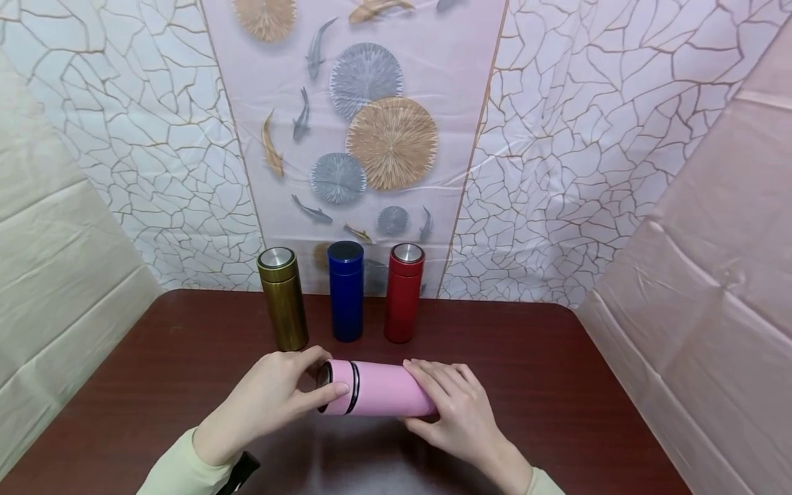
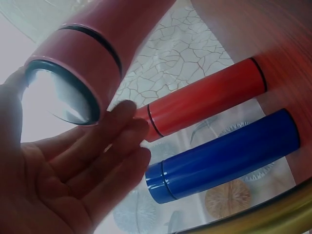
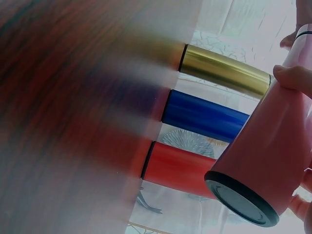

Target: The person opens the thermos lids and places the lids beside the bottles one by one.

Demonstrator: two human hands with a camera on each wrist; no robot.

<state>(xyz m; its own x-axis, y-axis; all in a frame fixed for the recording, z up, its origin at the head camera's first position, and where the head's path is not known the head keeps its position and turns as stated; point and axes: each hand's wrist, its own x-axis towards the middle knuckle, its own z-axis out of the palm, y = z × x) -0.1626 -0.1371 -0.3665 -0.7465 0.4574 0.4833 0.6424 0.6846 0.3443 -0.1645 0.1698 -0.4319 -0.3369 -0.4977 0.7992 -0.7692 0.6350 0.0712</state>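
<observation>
A pink thermos flask (image 1: 386, 389) lies sideways in the air above the table, its lid toward the left. My left hand (image 1: 272, 395) pinches the lid end between thumb and fingers. Around the base end, my right hand (image 1: 458, 409) grips the body. The left wrist view shows the silver top of the pink flask (image 2: 92, 53) beside the left fingers. In the right wrist view the black-rimmed base of the pink flask (image 3: 265, 161) faces the camera. The lid appears seated on the body.
Behind the hands, a gold flask (image 1: 284, 302), a blue flask (image 1: 346, 295) and a red flask (image 1: 404, 295) stand upright in a row on the dark red-brown table (image 1: 526, 371). A patterned cloth backdrop (image 1: 526, 206) hangs at the table's far edge.
</observation>
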